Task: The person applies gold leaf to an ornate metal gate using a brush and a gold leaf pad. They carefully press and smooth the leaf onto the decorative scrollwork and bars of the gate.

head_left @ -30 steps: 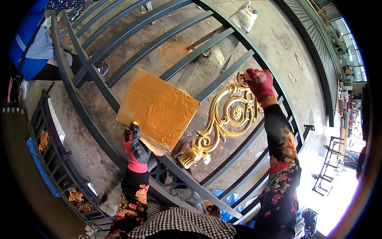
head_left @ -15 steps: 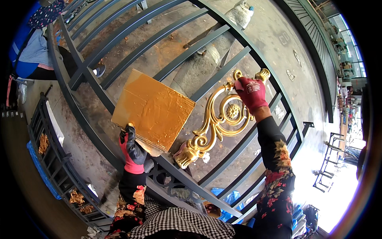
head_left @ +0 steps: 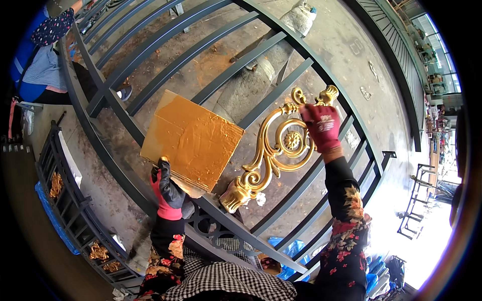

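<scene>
Fingers (head_left: 163,165) of the left hand (head_left: 169,193) grip gold-smeared cardboard (head_left: 193,143) at centre-left; the right hand (head_left: 323,126) curls over golden scrollwork (head_left: 265,159), its hold I cannot tell.

A co-worker (head_left: 45,69) in striped clothing is at upper left; below, blue sheeting (head_left: 54,219) edges a separate dark railing (head_left: 86,200) with gold ornaments (head_left: 98,251).

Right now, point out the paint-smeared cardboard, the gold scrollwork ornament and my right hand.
Paint-smeared cardboard (head_left: 193,143): head view, middle of its coated face.
Gold scrollwork ornament (head_left: 292,140): head view, its round rosette.
Right hand (head_left: 323,124): head view, back of its red glove.
</scene>
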### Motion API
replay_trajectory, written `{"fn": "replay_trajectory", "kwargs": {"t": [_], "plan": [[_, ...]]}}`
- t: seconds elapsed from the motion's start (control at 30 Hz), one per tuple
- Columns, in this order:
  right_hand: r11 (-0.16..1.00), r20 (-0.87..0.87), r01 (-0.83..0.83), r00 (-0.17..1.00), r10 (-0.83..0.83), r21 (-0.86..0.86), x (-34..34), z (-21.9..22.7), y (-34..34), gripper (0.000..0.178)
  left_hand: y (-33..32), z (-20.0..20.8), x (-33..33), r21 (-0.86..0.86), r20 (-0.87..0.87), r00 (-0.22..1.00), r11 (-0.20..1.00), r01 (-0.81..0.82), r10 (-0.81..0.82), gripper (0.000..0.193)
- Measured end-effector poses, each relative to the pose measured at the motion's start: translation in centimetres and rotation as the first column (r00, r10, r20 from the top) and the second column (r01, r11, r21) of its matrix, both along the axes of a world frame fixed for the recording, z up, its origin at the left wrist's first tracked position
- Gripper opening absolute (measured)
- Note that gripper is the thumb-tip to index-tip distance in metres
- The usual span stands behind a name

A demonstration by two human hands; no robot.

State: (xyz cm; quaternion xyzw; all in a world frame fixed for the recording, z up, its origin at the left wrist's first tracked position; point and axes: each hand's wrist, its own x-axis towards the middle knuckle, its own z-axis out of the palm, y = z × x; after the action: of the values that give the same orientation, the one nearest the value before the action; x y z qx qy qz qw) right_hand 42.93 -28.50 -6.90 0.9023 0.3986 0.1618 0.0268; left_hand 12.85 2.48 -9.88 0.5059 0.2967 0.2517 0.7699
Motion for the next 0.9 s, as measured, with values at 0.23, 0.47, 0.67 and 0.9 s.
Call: {"fn": "replay_trajectory", "kwargs": {"t": [0.23,0.47,0.67,0.9], "plan": [[0.997,-0.054,0.071,0.996,-0.071,-0.011,0.1,-0.2,0.4,0.014,0.1,0.0,0.0,-0.132,0.044,0.999,0.991,-0.014,0.020,0.036],[0.999,-0.076,0.045,0.996,-0.044,0.019,-0.6,-1.0,0.9,0.012,-0.2,0.0,0.0,-0.080,0.025,0.999,0.997,-0.018,0.020,0.035],[0.949,-0.188,0.292,0.932,-0.309,-0.116,-1.5,-0.2,2.7,0.019,-0.3,0.9,0.5,-0.173,0.067,0.995,0.983,-0.061,0.073,0.034],[0.971,-0.174,0.153,0.967,-0.186,-0.184,1.3,-0.3,4.1,0.022,-0.2,0.0,0.4,-0.201,0.061,0.994,0.977,-0.079,0.093,0.032]]}}
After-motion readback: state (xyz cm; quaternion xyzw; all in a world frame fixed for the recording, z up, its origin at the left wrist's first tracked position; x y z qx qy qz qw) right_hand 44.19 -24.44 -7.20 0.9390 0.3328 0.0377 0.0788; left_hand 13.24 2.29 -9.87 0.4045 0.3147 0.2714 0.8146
